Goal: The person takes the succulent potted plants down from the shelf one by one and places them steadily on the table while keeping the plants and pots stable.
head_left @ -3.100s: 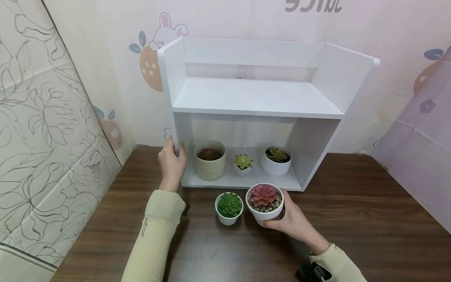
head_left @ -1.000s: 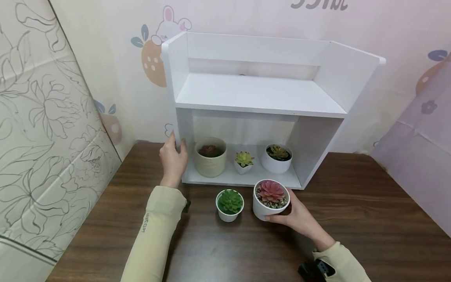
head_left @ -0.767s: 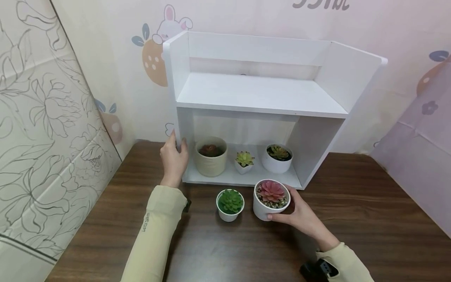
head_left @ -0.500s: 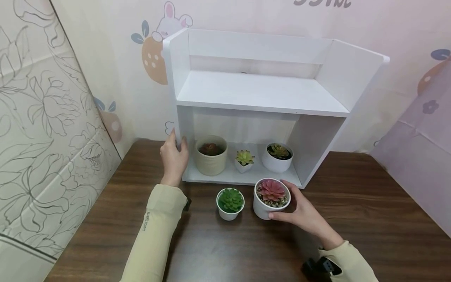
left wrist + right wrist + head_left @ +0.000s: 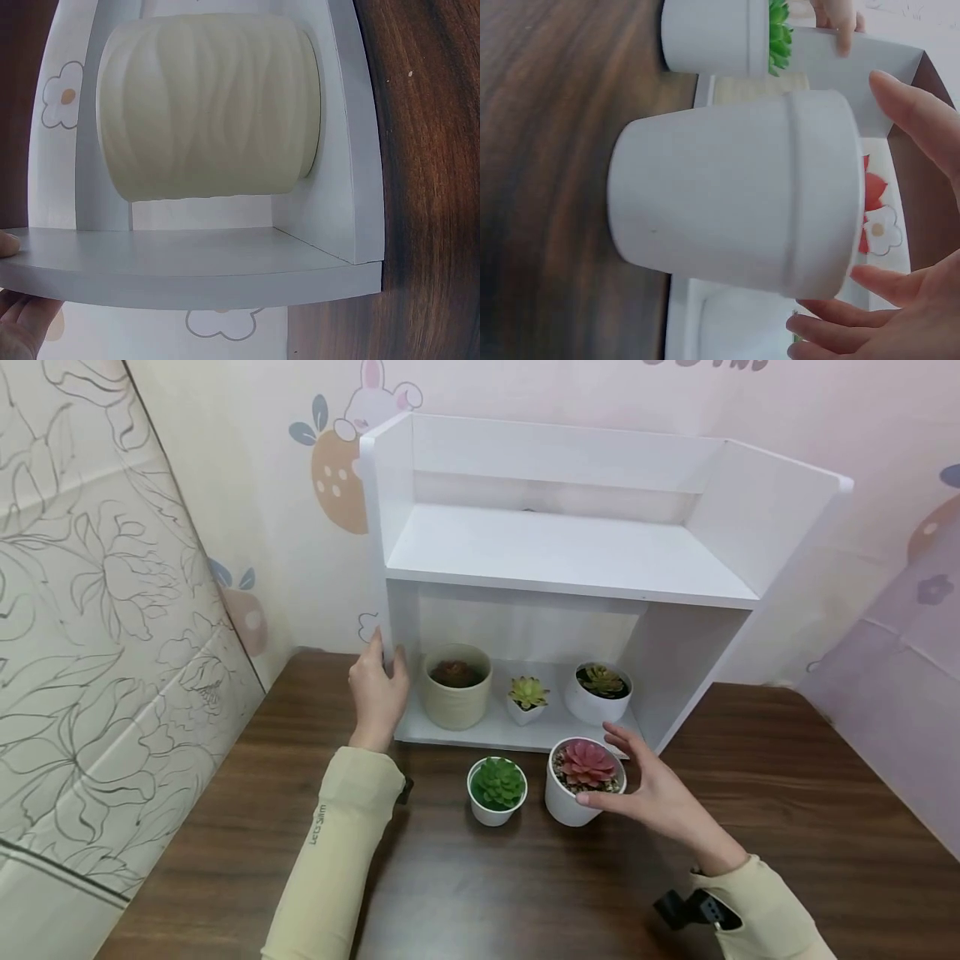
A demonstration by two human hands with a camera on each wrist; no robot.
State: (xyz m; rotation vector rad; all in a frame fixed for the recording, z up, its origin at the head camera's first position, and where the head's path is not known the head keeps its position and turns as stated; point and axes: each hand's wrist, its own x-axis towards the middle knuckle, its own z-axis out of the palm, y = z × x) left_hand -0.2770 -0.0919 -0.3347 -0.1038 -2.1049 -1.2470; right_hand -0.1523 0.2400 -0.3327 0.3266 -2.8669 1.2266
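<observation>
My left hand (image 5: 377,692) grips the left side panel of the white shelf (image 5: 517,747), thumb on the inner face and fingers outside, as the left wrist view also shows. On the table, a white pot with a pink-red succulent (image 5: 586,777) stands upright. My right hand (image 5: 660,793) is spread beside its rim, thumb and fingers apart. In the right wrist view that white pot (image 5: 727,195) rests on the wood, with the fingertips close to its rim; whether one touches, I cannot tell. Left of it stands a smaller white pot with a green succulent (image 5: 497,787).
On the lower shelf board stand a large cream pot (image 5: 457,693), a small white pot with a yellow-green succulent (image 5: 527,702) and a white bowl-shaped pot (image 5: 597,695). The upper board (image 5: 562,547) lies above them. Dark wooden table (image 5: 450,893) extends in front.
Earlier my right hand held the pink-red succulent's pot and shifted it slightly right; now its fingers have let go and spread. The left hand stays on the panel. The head view has tilted slightly.
</observation>
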